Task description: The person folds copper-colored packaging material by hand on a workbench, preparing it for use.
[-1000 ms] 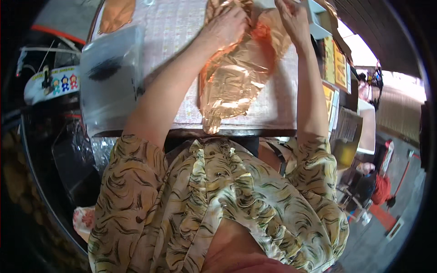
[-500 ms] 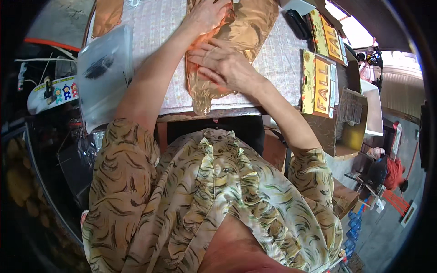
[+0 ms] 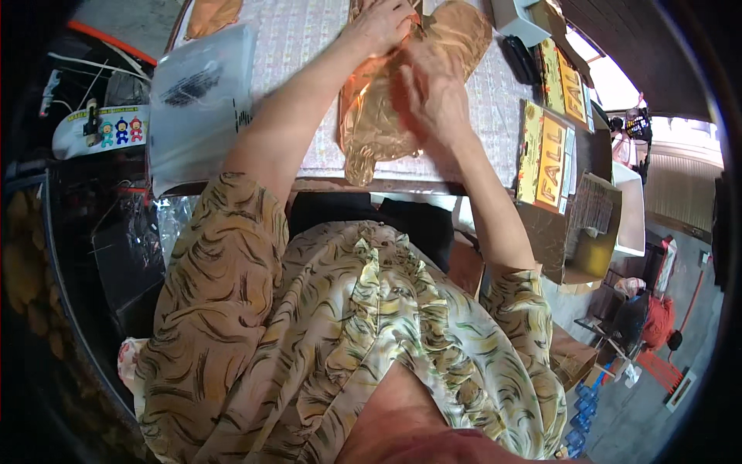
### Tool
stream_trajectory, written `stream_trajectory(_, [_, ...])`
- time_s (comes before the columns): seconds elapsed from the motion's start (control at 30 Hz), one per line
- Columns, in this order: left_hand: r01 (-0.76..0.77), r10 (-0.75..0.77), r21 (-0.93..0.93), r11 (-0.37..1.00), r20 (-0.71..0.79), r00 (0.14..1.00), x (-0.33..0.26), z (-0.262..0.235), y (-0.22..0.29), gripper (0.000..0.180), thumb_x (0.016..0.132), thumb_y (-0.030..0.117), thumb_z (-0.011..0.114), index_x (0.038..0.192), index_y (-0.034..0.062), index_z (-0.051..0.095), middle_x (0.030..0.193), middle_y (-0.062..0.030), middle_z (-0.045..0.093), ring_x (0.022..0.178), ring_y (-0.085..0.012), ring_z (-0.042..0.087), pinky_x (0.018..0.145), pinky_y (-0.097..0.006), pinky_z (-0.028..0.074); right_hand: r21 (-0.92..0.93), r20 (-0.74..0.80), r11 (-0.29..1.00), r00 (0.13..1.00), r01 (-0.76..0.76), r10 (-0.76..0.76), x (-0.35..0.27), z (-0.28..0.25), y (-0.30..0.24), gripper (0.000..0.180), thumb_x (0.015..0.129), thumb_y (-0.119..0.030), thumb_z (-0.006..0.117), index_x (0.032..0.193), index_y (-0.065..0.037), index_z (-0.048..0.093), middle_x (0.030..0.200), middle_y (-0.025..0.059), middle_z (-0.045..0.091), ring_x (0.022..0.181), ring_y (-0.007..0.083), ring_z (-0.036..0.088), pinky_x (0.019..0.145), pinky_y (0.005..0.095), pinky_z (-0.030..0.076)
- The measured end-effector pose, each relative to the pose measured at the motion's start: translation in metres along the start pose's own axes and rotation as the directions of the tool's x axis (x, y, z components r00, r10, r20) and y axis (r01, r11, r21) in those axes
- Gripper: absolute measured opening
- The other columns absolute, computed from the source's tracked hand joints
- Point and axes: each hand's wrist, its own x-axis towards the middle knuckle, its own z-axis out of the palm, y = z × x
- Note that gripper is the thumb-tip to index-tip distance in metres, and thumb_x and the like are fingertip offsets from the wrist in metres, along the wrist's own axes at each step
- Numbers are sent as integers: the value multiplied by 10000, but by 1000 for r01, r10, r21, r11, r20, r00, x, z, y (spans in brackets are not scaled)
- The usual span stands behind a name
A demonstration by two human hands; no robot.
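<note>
A crinkly orange-gold foil balloon [image 3: 371, 131] lies flat on the patterned white tablecloth [image 3: 301, 39] in front of me. My left hand [image 3: 380, 25] rests on its upper part, fingers curled onto the foil. My right hand [image 3: 431, 100] lies flat on the middle of the foil, fingers spread and pressing down. The balloon's narrow neck points toward me near the table edge. My patterned yellow blouse fills the lower half of the view.
A clear plastic bag [image 3: 197, 100] with printing lies at the table's left. Yellow and orange sign cards [image 3: 550, 147] sit at the right, with a dark pouch [image 3: 519, 58] and a small box [image 3: 522, 17] beyond. More foil [image 3: 210, 14] lies far left. Cardboard boxes [image 3: 595, 232] stand lower right.
My right hand came down from the balloon's top right corner onto its middle and now presses flat. The left hand stays near the top. The view has shifted.
</note>
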Motion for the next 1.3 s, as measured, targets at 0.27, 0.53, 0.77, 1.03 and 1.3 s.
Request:
stream_trajectory(0.27, [-23, 26, 56, 998, -71, 997, -3, 25, -23, 294, 1005, 237, 563, 1234, 80, 661, 1253, -84, 607, 1208, -285, 579, 1081, -463, 422, -360, 50, 917, 978, -170, 201, 34, 66, 55, 610, 1081, -465, 373, 1580, -116, 395, 1635, 65, 398, 1530, 317, 311, 1236, 588, 159])
stream_trajectory(0.53, [22, -17, 141, 990, -32, 999, -5, 20, -14, 265, 1017, 201, 533, 1197, 57, 663, 1255, -71, 600, 1235, -261, 565, 1070, -448, 430, -423, 111, 897, 976, -126, 190, 37, 69, 53, 571, 1101, -459, 336, 1603, -188, 370, 1659, -11, 363, 1541, 269, 304, 1230, 614, 169])
stream_trajectory(0.77, [85, -101, -169, 982, -88, 991, 7, -1, -14, 300, 1048, 240, 500, 1175, 35, 678, 1137, -117, 687, 1090, -317, 654, 985, -416, 511, -356, 104, 920, 971, -166, 216, 35, 71, 55, 578, 1103, -472, 323, 1609, -195, 360, 1665, -4, 355, 1541, 261, 312, 1235, 623, 154])
stream_trajectory(1.03, [117, -111, -166, 979, 44, 993, -25, -52, -55, 453, 1096, 373, 424, 1427, 114, 592, 1452, -144, 600, 1339, -281, 577, 1142, -439, 418, -315, 109, 931, 967, -185, 229, 38, 73, 52, 560, 1104, -440, 313, 1599, -186, 377, 1663, 19, 360, 1539, 264, 316, 1245, 597, 157])
stream_trajectory(1.3, [-18, -133, 439, 898, 311, 941, -63, -41, -16, 661, 1051, 651, 312, 1632, 339, 271, 1708, -33, 233, 1578, -282, 191, 1247, -652, 101, -317, 99, 933, 973, -168, 209, 36, 70, 54, 562, 1104, -431, 318, 1610, -188, 349, 1665, 31, 353, 1538, 280, 318, 1243, 600, 162])
